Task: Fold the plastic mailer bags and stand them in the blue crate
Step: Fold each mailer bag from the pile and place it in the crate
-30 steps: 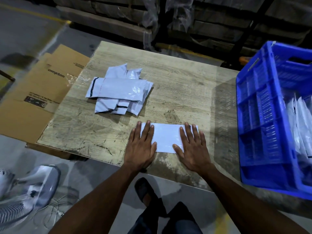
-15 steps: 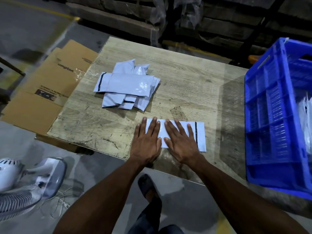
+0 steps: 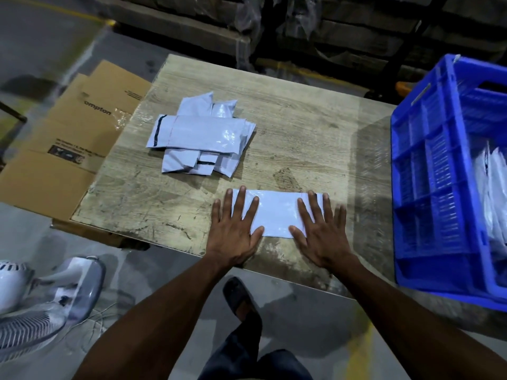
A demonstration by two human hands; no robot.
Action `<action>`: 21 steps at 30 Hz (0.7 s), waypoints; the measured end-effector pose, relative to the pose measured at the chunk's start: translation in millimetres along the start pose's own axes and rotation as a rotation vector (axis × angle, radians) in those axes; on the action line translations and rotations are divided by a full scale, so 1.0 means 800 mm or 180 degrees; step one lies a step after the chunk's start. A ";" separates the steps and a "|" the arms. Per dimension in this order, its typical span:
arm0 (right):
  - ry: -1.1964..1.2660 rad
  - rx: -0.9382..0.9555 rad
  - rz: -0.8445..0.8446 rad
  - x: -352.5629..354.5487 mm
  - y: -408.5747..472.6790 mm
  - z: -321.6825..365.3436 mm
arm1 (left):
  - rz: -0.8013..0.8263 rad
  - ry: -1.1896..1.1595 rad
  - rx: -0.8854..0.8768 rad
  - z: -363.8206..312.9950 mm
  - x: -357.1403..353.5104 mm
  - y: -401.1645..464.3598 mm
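A white mailer bag (image 3: 277,212) lies flat as a narrow strip near the front edge of the wooden table (image 3: 301,127). My left hand (image 3: 236,229) presses its left end with straight, spread fingers. My right hand (image 3: 321,231) lies flat on its right end, fingers spread too. A loose pile of several white mailer bags (image 3: 203,135) sits further back on the left part of the table. The blue crate (image 3: 439,187) stands at the table's right edge, and white bags (image 3: 493,193) stand upright inside it, partly cut off by the frame.
A flattened cardboard box (image 3: 71,138) lies on the floor left of the table. A white pedestal fan (image 3: 41,303) lies at the lower left. Wrapped pallets and dark racking (image 3: 301,28) run behind the table. My foot (image 3: 238,297) shows below the front edge.
My right hand slid from beside my left hand out to the bag's right end. The black strip seen at the right end half a second ago no longer shows.
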State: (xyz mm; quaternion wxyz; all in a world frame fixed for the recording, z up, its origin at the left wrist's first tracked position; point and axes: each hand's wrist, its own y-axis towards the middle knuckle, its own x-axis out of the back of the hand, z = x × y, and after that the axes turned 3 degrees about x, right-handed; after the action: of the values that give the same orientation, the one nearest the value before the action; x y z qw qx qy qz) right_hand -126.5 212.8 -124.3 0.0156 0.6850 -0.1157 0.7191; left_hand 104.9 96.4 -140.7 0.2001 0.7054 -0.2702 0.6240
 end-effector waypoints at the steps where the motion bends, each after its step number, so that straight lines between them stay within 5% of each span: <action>1: -0.0031 0.0059 -0.0102 0.004 0.002 0.007 | 0.0008 0.0024 -0.0033 0.001 -0.001 0.002; 6: 0.0040 0.1048 -0.0183 0.015 0.037 0.054 | -0.0015 0.0007 -0.0113 0.006 -0.003 0.005; 15: 0.0203 0.1025 0.0270 0.009 0.041 0.036 | -0.0080 -0.0029 -0.0264 0.013 -0.005 0.012; 21: 0.0256 0.1212 -0.0427 0.009 0.020 0.035 | 0.0020 -0.0069 -0.0364 0.018 -0.005 0.014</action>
State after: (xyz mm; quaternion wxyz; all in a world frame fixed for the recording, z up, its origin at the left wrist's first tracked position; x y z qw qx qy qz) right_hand -102.5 191.1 -118.8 -0.0617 0.6525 0.0689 0.7521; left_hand 108.7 78.9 -147.7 0.2353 0.6987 -0.3098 0.6004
